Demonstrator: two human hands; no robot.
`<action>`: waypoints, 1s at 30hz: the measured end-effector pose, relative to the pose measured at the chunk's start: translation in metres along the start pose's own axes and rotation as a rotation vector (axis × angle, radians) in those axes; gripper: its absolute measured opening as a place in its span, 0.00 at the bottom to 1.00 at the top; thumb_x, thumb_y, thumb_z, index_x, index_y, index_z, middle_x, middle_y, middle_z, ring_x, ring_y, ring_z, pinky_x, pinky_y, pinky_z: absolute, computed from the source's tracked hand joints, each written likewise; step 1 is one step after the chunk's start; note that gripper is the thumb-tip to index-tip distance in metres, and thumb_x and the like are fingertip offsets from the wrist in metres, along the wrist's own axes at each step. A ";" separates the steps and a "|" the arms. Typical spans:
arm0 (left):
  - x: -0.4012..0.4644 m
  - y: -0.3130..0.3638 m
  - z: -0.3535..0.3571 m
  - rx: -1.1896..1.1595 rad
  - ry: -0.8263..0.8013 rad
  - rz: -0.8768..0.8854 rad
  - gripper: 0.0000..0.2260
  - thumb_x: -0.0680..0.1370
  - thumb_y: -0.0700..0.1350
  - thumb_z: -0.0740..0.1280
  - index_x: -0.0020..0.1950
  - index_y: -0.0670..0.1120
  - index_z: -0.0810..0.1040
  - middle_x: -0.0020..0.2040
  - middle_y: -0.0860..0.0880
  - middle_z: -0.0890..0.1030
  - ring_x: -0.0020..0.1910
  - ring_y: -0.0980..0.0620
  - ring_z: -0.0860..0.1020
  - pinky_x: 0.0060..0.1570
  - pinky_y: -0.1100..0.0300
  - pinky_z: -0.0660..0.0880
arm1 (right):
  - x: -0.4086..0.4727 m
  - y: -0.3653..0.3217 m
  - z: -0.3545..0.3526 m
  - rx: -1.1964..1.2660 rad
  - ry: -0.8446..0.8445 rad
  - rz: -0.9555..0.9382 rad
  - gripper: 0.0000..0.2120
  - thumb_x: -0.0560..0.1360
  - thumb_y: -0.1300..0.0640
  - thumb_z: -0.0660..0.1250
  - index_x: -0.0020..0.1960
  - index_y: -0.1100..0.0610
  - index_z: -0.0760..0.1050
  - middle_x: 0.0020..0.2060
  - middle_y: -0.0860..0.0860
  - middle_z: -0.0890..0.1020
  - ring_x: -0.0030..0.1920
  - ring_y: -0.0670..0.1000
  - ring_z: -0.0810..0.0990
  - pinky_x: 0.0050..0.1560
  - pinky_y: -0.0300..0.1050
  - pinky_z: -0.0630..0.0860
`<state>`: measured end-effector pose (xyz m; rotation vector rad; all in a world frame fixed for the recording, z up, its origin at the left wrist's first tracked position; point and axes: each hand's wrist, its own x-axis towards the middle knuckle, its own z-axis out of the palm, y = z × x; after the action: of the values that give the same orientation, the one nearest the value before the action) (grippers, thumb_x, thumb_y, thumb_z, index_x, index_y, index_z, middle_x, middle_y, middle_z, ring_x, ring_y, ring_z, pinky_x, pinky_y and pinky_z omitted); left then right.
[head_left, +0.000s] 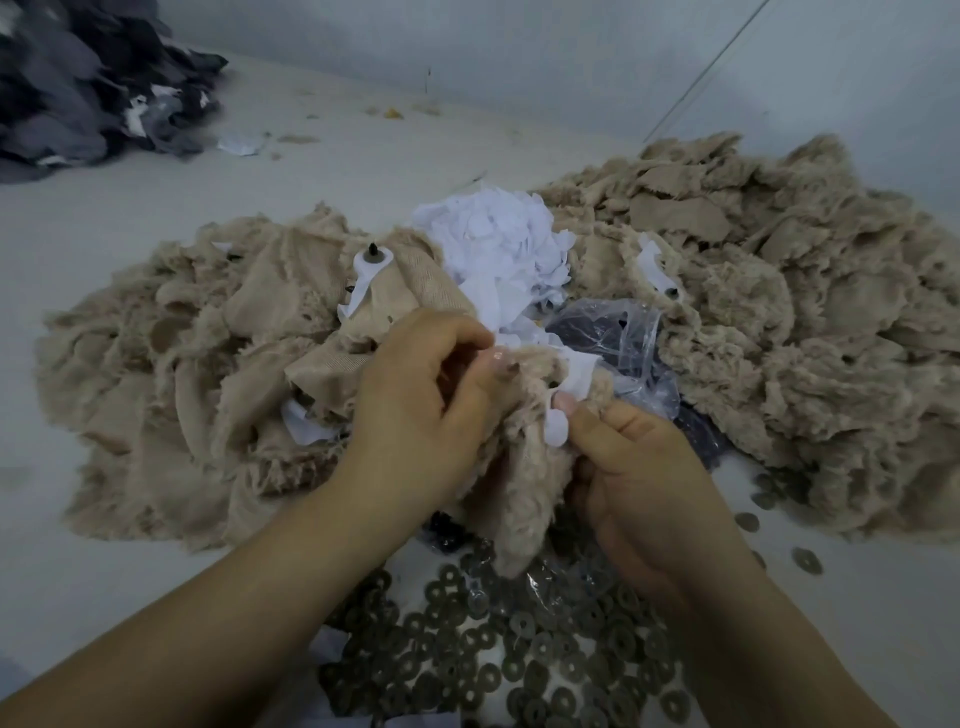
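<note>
A beige plush fabric piece (524, 467) hangs between both hands above the table. My left hand (421, 410) grips its upper left part, fingers curled into the fur. My right hand (639, 467) pinches a small white felt patch (563, 410) against the same piece. What lies inside the fold between the hands is hidden.
Beige plush pieces lie heaped at the left (171, 395) and at the right (805, 312). White felt cut-outs (493, 249) pile up behind the hands. A clear plastic bag (618, 338) holds dark parts. Several grey washers (519, 639) cover the near table. Dark fabric scraps (83, 88) sit far left.
</note>
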<state>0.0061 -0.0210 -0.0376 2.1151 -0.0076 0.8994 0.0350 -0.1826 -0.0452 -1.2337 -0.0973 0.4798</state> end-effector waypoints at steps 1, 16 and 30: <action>-0.003 0.000 -0.002 0.000 0.009 0.012 0.07 0.79 0.48 0.66 0.46 0.45 0.80 0.41 0.54 0.77 0.42 0.56 0.75 0.41 0.65 0.71 | 0.000 0.000 0.001 0.011 0.017 0.001 0.14 0.67 0.51 0.72 0.45 0.60 0.85 0.46 0.61 0.86 0.46 0.57 0.86 0.43 0.44 0.82; -0.017 -0.001 -0.007 0.116 0.042 0.051 0.03 0.77 0.43 0.69 0.45 0.44 0.78 0.45 0.50 0.76 0.46 0.51 0.74 0.48 0.64 0.69 | 0.001 -0.005 0.006 0.314 -0.100 0.276 0.16 0.80 0.61 0.63 0.65 0.67 0.76 0.61 0.67 0.79 0.63 0.65 0.79 0.66 0.63 0.73; -0.016 0.011 0.009 -0.348 -0.240 -0.281 0.09 0.81 0.37 0.64 0.40 0.45 0.75 0.28 0.56 0.73 0.27 0.61 0.70 0.29 0.69 0.67 | 0.001 -0.005 0.008 0.384 -0.038 0.336 0.20 0.79 0.55 0.65 0.65 0.66 0.76 0.63 0.66 0.78 0.64 0.65 0.77 0.67 0.63 0.72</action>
<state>-0.0039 -0.0391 -0.0433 1.8278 0.0083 0.4389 0.0352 -0.1767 -0.0380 -0.8641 0.1671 0.7755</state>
